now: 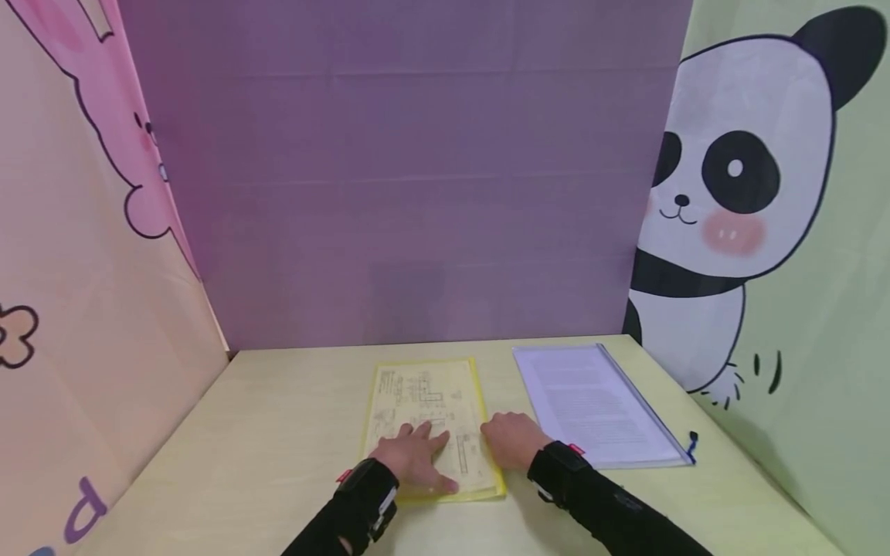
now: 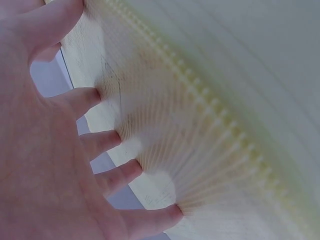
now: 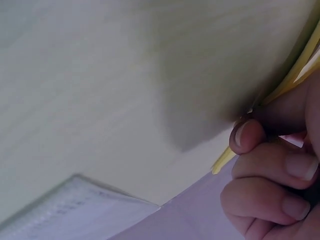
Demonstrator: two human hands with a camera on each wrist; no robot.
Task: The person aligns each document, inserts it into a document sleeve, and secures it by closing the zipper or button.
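A yellow-edged document folder point(image 1: 410, 386), its top sheet printed with text and line diagrams, lies on the table in the head view. My left hand point(image 1: 415, 459) rests on its lower part with spread fingers; in the left wrist view the fingertips point(image 2: 131, 167) press on the glossy surface, where light streaks show. At the folder's right side, my right hand point(image 1: 513, 440) has its fingers curled. Seen from the right wrist, thumb and index finger point(image 3: 248, 136) pinch the folder's yellow edge strip point(image 3: 299, 65), the pinched part being hidden by the fingers.
A second document folder point(image 1: 577, 401), clear with a dark spine along its right side, lies to the right of my right hand. A small dark blue item point(image 1: 692, 442) sits at its lower right corner. Behind the pale wooden table point(image 1: 278, 432) hangs a purple cloth point(image 1: 417, 193).
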